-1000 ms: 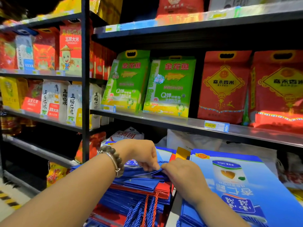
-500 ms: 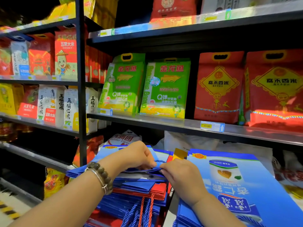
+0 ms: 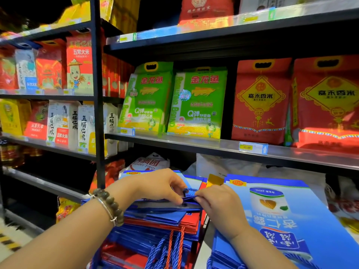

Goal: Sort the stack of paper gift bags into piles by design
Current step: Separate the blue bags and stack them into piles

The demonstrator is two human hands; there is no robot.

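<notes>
Gift bags (image 3: 161, 226) of folded paper lie in a mixed stack below a store shelf (image 3: 213, 144), blue ones interleaved with red, their twisted cords hanging toward the camera. Both hands meet at the top of that stack. The left hand (image 3: 161, 188), a beaded bracelet (image 3: 108, 204) on its wrist, and the right hand (image 3: 219, 206) each curl thumb and fingers to pinch the edge of the uppermost blue bag (image 3: 136, 207), right where its blue cord handle (image 3: 190, 190) loops up between them.

Just beside the stack, to the right, a separate pile (image 3: 291, 220) of blue bags printed with a drink can lies flat, with the right forearm crossing over it.

Judging by the two heaps, sorting is under way but far from finished. One design has a pile of its own, no red pile is visible, and many blue and red layers are left in the stack beneath the hands. The pinched bag looks like the next to come off, probably bound for the blue pile if its print matches; its face cannot be read from here.

Green and red sacks of rice (image 3: 196, 101) fill the shelf above.
</notes>
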